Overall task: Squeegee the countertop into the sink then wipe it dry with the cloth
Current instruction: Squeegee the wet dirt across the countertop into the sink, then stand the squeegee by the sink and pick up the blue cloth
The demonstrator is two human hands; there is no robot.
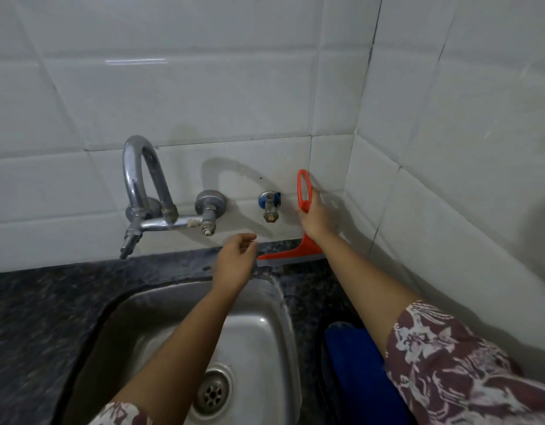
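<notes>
So that its blade meets the countertop (299, 271) beyond the sink (265, 326), the right hand (315, 217) grips the squeegee (295, 251) upright; the left hand (236, 262) hovers empty, loosely curled.

A chrome tap (142, 191) is jutting from the white tiled wall (203, 87); at its three o'clock, seemingly a blue-capped valve (269, 205) is projecting.

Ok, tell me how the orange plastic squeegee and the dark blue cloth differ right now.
The orange plastic squeegee is gripped by the right hand; the dark blue cloth lies untouched, partly hidden under the right forearm. The squeegee stands upright, blade on the dark speckled countertop by the tiled wall; the cloth lies flat, nearer the person. Both sit right of the steel sink.
</notes>
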